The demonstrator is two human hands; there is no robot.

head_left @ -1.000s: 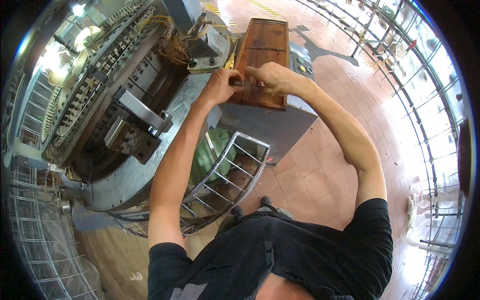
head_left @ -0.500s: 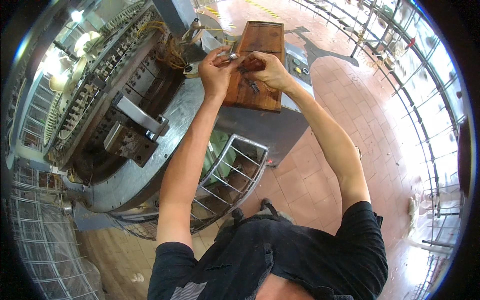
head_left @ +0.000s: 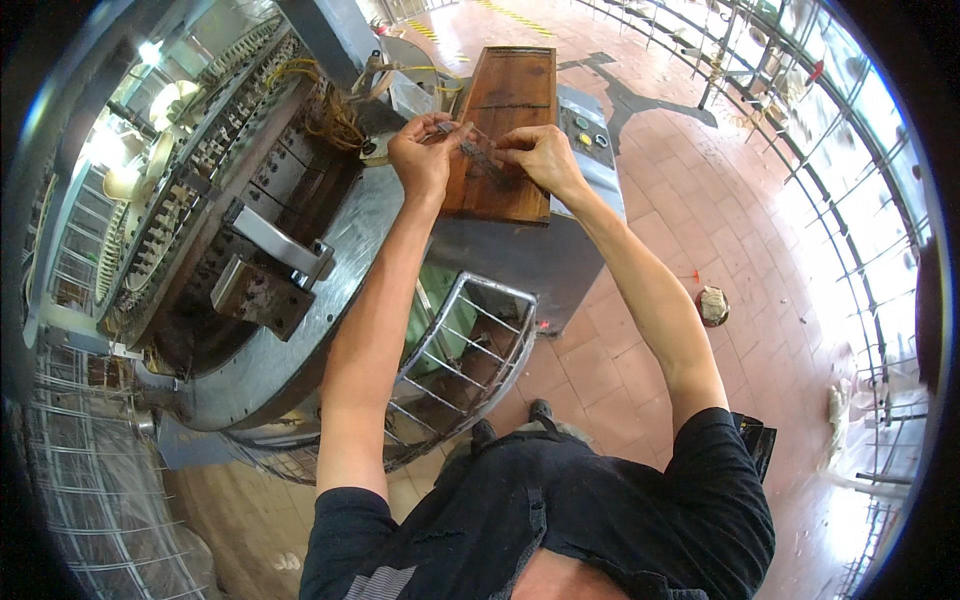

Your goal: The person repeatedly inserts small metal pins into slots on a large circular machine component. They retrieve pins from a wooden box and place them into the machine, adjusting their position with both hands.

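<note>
My left hand is closed on a small grey metal piece, which pokes out between its fingers above the left part of a brown wooden tray. Facing it, my right hand has thumb and forefinger pinched together; whatever lies between those tips is too small to make out. Between the two hands, a narrow dark strip of small metal parts slants over the tray. Whether the strip touches the wood or the fingertips I cannot tell.
The tray rests on a grey cabinet with a button panel at its right. To my left stands a large round machine with a metal rim and a bracket. A barred metal guard curves below. A round object sits on the tiled floor.
Both hands have shifted slightly, the right one a little down and away from the left. The gap between them is wider, showing more of the dark strip. The shiny piece in my left hand has turned.
</note>
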